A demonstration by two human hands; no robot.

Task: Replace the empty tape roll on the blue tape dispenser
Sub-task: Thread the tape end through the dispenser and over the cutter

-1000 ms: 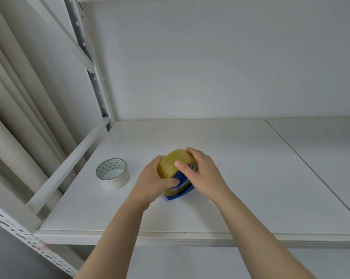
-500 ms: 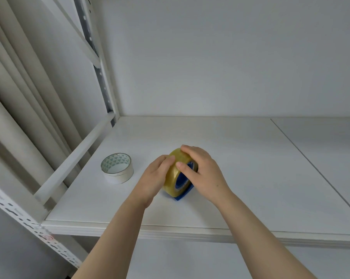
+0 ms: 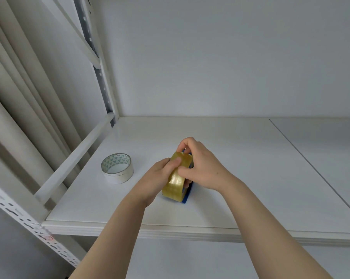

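Note:
A yellowish clear tape roll stands on edge on the blue tape dispenser, whose base shows below and to the right of the roll. My left hand clasps the roll's left side, thumb on its outer face. My right hand covers the roll's right side, with thumb and forefinger pinching at the roll's top edge. Most of the dispenser is hidden behind the roll and my hands. A white empty tape core with a green triangle pattern inside lies flat to the left.
Everything sits on a white shelf board whose front edge is near me. A white slotted upright and slanted rails close off the left side. A seam runs across the shelf on the right.
The roll has turned more edge-on and sits lower on the dispenser. My right fingers have shifted from the roll's front up to its top edge. The view has moved slightly closer.

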